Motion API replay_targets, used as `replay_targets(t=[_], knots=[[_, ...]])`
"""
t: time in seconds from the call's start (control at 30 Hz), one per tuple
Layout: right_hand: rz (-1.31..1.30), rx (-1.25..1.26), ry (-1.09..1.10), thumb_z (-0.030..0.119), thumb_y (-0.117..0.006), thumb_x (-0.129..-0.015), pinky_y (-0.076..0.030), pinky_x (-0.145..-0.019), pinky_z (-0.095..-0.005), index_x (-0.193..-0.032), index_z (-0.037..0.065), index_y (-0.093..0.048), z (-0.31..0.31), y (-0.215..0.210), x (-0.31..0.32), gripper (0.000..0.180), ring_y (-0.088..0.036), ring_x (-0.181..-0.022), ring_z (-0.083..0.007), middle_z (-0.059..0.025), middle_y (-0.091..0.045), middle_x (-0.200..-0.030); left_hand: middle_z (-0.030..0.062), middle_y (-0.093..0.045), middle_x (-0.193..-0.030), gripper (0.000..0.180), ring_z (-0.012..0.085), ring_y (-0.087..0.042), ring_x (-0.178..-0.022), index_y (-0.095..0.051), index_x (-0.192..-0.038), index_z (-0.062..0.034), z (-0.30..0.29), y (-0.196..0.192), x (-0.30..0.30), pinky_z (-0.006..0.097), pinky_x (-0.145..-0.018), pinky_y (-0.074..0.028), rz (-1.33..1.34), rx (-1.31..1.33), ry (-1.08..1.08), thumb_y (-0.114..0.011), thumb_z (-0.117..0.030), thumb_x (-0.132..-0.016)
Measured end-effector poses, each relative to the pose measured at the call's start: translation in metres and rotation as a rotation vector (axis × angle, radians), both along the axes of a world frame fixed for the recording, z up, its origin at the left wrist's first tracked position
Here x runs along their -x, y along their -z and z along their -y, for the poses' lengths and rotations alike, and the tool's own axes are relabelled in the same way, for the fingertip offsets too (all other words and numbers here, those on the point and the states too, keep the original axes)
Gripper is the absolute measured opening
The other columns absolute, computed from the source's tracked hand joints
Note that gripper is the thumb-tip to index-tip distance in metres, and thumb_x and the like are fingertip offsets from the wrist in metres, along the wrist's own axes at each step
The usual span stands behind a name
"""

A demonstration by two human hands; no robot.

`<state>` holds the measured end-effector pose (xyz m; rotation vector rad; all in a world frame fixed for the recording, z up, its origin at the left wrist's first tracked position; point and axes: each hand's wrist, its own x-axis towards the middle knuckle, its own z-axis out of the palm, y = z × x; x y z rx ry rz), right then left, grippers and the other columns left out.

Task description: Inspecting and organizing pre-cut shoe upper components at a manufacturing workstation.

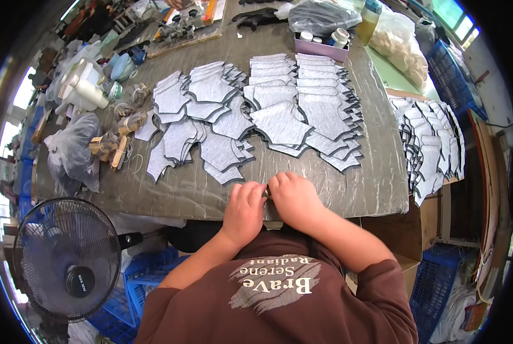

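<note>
My left hand point(245, 211) and my right hand point(294, 200) meet at the near edge of the table, fingers curled in with the fingertips almost touching. Between them is a small thing, mostly hidden, whose kind I cannot make out. Just beyond lie many light grey cut pieces point(279, 123) with notched outlines and dark edges, fanned out in overlapping rows. Neither hand touches these pieces. The closest ones point(225, 163) lie a short way past my left fingers.
A fan point(67, 261) stands at the near left. Bundled wooden sticks point(119, 150), a filled plastic bag point(76, 150) and a white bottle point(88, 92) sit along the table's left side. A purple box point(325, 50) with jars is at the back. More grey pieces point(431, 140) lie to the right.
</note>
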<state>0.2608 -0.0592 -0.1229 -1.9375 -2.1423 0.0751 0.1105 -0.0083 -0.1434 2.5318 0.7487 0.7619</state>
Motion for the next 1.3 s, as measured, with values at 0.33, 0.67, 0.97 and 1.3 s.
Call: replay_targets(t=[0.33,0.67,0.97,1.3], knots=[[-0.136,0.343,-0.189,0.017,-0.056,-0.08,-0.051,-0.065,-0.0411,-0.092,0.001,-0.052,-0.01,-0.024,-0.028,0.02,-0.063,-0.076,-0.0343,-0.0161,-0.062,-0.083,0.0125,-0.053,-0.096,0.035,0.0314,-0.048,-0.083,-0.053,-0.109,0.0,0.0,0.003,-0.001,0.039,-0.074,-0.043,-0.029,-0.03,0.0,-0.06,-0.001,-0.074],[-0.266,0.241,0.044,0.014,-0.058,-0.082,-0.049,-0.064,-0.0434,-0.104,0.002,-0.049,0.017,-0.005,-0.034,0.026,-0.06,-0.074,-0.0365,-0.0164,-0.057,-0.088,0.012,-0.054,-0.093,0.035,0.0306,-0.047,-0.079,-0.054,-0.11,0.0011,-0.004,0.005,0.001,0.038,-0.071,-0.043,0.008,-0.032,0.034,-0.058,0.0,-0.074],[0.012,0.114,0.046,0.01,-0.056,-0.077,-0.052,-0.06,-0.0375,-0.086,0.004,-0.049,0.028,0.006,-0.034,0.013,-0.062,-0.07,-0.0274,-0.0102,-0.057,-0.078,0.0118,-0.053,-0.094,0.038,0.0306,-0.047,-0.081,-0.054,-0.11,-0.0001,-0.004,0.007,-0.002,0.038,-0.073,-0.043,0.0,-0.036,0.064,-0.057,0.003,-0.073],[-0.336,0.159,0.371,0.006,-0.058,-0.081,-0.042,-0.066,-0.0518,-0.089,-0.001,-0.046,0.064,-0.005,-0.065,0.016,-0.054,-0.078,-0.047,-0.0265,-0.057,-0.081,0.0118,-0.053,-0.093,0.039,0.0304,-0.048,-0.084,-0.054,-0.111,0.0007,-0.005,-0.001,0.005,0.038,-0.074,-0.042,-0.015,-0.024,0.075,-0.065,-0.004,-0.073]])
